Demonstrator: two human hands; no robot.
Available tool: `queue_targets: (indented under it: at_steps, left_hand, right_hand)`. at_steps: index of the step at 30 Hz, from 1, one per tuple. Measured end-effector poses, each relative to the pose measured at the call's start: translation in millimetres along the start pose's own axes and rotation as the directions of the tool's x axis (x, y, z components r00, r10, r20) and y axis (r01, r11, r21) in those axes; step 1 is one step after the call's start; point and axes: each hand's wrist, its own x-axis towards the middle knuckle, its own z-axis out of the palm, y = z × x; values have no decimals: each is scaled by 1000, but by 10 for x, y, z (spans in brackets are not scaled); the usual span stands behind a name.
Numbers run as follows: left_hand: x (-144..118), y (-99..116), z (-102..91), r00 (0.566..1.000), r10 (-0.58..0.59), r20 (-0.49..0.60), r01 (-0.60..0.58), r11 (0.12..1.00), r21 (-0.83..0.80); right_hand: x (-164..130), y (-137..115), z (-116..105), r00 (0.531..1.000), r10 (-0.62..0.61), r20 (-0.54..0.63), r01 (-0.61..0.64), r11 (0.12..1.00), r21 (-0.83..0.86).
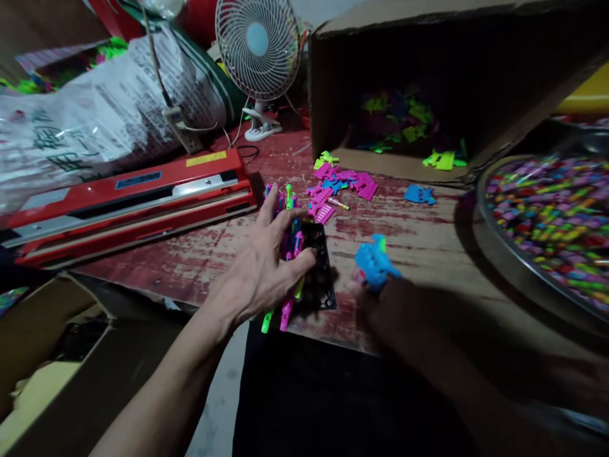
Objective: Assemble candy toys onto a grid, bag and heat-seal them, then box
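My left hand (264, 263) holds a bunch of thin pink and green sticks (290, 244) against a small black tray (320, 279). The tray lies flat near the table's front edge. My right hand (380, 298), dark in shadow, pinches a blue plastic piece (374, 261) just beside the tray.

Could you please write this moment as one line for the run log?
left hand: holds coloured sticks over black tray | right hand: grips blue piece | metal bowl: right

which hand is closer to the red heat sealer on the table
Left. The left hand lies on the black tray just right of the long red heat sealer; the right hand, holding a blue plastic piece, is farther right.
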Motion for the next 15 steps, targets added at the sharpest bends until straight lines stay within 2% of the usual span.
queue_targets:
  at_steps: [2,4,6,8,12,15]
  left_hand:
    - [2,-5,8,1000,7,-27,-6,1000,13]
    - [3,2,8,1000,3,-29,-2,1000,23]
    - [1,15,3,1000,-9,-17,9,1000,21]
    - [-3,23,1,1000,-14,-11,14,1000,14]
    - [-5,6,11,999,14,-31,-14,1000,12]
    - [-5,-8,17,999,31,-35,-31,1000,3]
  right_hand:
    - [-191,-190,92,998,-53,42,45,984,174]
    - [-300,-324,221,993,-116,16,105,943,315]
    - [-332,-383,341,994,-108,-19,107,913,394]
    - [-321,-384,413,997,-73,-7,68,900,430]
    - [-278,-323,424,996,-10,92,-33,889,457]
    - [-259,-285,398,994,-15,110,-39,881,472]
